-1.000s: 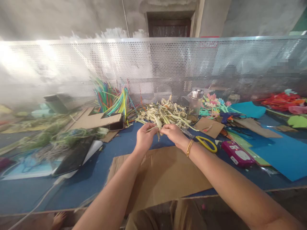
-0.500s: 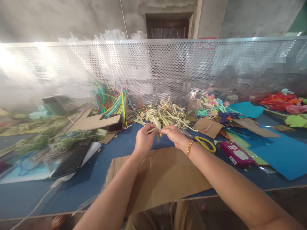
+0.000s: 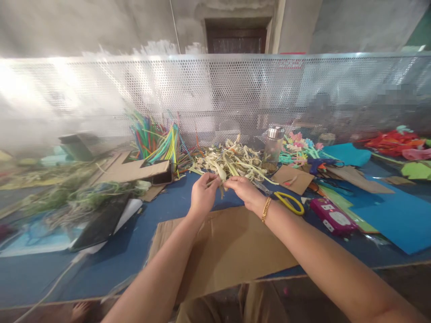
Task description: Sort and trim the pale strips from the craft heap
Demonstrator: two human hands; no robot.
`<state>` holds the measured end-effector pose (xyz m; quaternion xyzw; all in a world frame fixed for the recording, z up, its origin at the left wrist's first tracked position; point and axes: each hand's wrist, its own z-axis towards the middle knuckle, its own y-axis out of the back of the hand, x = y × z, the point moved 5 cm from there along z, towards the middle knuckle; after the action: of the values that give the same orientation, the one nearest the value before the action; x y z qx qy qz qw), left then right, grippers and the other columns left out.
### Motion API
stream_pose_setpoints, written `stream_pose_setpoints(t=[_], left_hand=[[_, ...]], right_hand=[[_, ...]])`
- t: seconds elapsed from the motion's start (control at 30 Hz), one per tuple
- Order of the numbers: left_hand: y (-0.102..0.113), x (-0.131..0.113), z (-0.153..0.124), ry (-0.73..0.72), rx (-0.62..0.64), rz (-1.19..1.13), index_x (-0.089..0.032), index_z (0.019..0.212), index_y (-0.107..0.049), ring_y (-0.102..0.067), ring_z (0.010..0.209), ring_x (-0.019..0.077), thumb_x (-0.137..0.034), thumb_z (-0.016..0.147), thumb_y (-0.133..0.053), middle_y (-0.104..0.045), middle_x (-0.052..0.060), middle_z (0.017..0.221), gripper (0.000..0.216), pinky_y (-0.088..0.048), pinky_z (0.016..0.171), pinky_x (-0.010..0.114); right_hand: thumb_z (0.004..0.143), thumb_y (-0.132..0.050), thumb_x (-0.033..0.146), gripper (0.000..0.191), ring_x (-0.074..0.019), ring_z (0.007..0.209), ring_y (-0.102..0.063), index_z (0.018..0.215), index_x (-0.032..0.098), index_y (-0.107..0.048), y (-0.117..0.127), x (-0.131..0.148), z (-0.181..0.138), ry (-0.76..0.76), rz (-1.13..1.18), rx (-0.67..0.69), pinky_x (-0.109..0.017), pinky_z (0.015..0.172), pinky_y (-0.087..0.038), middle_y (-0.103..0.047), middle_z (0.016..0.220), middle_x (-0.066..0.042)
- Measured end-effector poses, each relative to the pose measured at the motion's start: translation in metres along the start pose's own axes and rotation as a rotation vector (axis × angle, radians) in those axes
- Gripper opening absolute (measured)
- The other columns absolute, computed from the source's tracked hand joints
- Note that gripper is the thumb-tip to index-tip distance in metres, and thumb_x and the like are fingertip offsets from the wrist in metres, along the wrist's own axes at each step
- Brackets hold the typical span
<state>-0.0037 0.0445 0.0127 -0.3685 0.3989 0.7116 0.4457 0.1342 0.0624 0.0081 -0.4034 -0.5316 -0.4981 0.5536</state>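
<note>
We hold a pale strip (image 3: 221, 172) just in front of the pile (image 3: 237, 159): our left hand (image 3: 204, 192) pinches it between closed fingertips, our right hand (image 3: 244, 190) likewise. Cardboard (image 3: 242, 246) lies nearer us, and scissors (image 3: 285, 194) lie beside our right wrist (image 3: 259, 204).

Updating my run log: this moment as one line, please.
left hand: pinching pale husk-like piece; right hand: pinching same piece; beyond: heap of pale strips; to right: yellow-handled scissors; nearer: cardboard sheet

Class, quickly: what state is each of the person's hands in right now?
Left hand: closed, holding a pale piece.
Right hand: closed, pinching at the pale piece's lower end.
</note>
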Motion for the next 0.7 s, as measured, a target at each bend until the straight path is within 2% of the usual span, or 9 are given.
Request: stream_pose_setpoints(t=[0.27, 0.5, 0.7], left_hand=[[-0.001, -0.008, -0.002, -0.203, 0.054, 0.282, -0.021, 0.080, -0.058, -0.056, 0.070, 0.0149, -0.034, 0.085, -0.053, -0.065, -0.001, 0.077, 0.014, -0.039, 0.065, 0.025], [-0.001, -0.012, -0.003, -0.214, 0.082, 0.336, -0.023, 0.085, -0.058, -0.059, 0.073, 0.0156, -0.030, 0.084, -0.054, -0.068, 0.000, 0.083, 0.009, -0.039, 0.066, 0.025], [0.002, -0.001, 0.000, -0.141, 0.069, 0.282, -0.024, 0.092, -0.056, -0.058, 0.067, 0.0147, -0.033, 0.083, -0.056, -0.068, -0.001, 0.079, 0.013, -0.037, 0.060, 0.024]], right_hand=[[0.058, -0.056, 0.026, 0.015, -0.0102, 0.055, -0.034, 0.046, 0.018, -0.054, 0.004, 0.000, 0.001, -0.039, 0.024, -0.008, -0.027, 0.057, -0.026, -0.041, 0.047, 0.005], [0.060, -0.059, 0.029, 0.017, -0.0101, 0.053, -0.032, 0.047, 0.018, -0.056, 0.008, -0.001, 0.002, -0.013, -0.005, -0.085, -0.027, 0.055, -0.025, -0.038, 0.046, 0.005], [0.064, -0.065, 0.042, 0.026, -0.0114, 0.054, -0.038, 0.056, 0.018, -0.063, 0.014, -0.005, 0.005, 0.060, -0.073, -0.192, -0.027, 0.055, -0.028, -0.047, 0.049, 0.004]])
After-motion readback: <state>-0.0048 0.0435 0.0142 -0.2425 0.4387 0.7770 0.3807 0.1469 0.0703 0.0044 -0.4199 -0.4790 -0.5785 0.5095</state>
